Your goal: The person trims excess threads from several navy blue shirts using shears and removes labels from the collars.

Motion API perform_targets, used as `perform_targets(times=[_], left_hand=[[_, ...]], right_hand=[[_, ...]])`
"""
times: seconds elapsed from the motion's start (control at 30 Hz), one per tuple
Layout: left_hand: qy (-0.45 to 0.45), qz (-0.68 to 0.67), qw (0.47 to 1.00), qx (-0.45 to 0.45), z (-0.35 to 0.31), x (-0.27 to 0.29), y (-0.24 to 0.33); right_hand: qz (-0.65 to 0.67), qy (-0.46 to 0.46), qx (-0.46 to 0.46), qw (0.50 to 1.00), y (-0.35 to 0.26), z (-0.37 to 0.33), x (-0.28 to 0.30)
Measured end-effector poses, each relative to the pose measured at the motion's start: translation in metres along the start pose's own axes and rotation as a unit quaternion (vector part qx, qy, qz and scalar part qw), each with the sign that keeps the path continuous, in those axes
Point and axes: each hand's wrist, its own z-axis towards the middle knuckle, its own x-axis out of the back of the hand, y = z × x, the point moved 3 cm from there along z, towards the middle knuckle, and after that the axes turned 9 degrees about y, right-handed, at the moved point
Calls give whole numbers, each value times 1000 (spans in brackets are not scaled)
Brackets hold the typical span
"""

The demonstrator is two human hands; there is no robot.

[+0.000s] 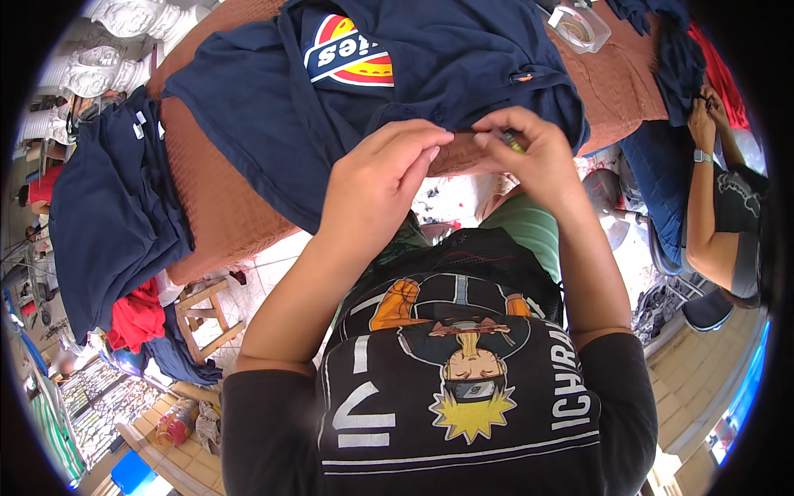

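A navy blue garment [248, 91] with a red, yellow and white print is spread over the table in front of me. Just above its near edge, my left hand [389, 169] has its thumb and fingers pinched together; what they hold, if anything, is too small to make out. Close by on the right, my right hand [538, 157] is closed around a small dark tool [514, 142] with yellow-green on it, mostly hidden by the fingers. Only a narrow gap separates the fingertips of both hands. A small orange and white tag [522, 78] shows on the garment.
A brown cloth [217, 223] covers the table. More navy garments [120, 207] hang over its left end, above a wooden stool [203, 318]. A clear plastic container [581, 29] sits at the far right. Another person [719, 198] handles dark cloth on the right.
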Motion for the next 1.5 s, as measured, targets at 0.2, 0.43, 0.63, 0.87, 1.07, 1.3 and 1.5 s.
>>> perform_targets(times=[0.2, 0.43, 0.63, 0.87, 1.07, 1.3, 1.5], left_hand=[[0, 98, 995, -3, -3, -24, -38], [41, 134, 990, -1, -5, -34, -42], [6, 166, 986, -2, -3, -30, -41], [-70, -32, 976, 204, 3, 4, -51], [-92, -57, 973, 203, -6, 10, -48], [-93, 166, 981, -39, -10, 14, -24], [-46, 61, 997, 2, 14, 31, -18]], right_hand=[[-54, -20, 2, 998, -5, -5, -19], [-121, -5, 56, 991, -9, -5, -31], [-185, 28, 91, 978, -12, -5, -48], [-98, 10, 12, 995, -10, -5, -26], [42, 5, 3, 999, -15, -5, -16], [43, -13, 44, 998, -20, -1, -29], [-27, -1, 102, 994, -28, 9, -36]])
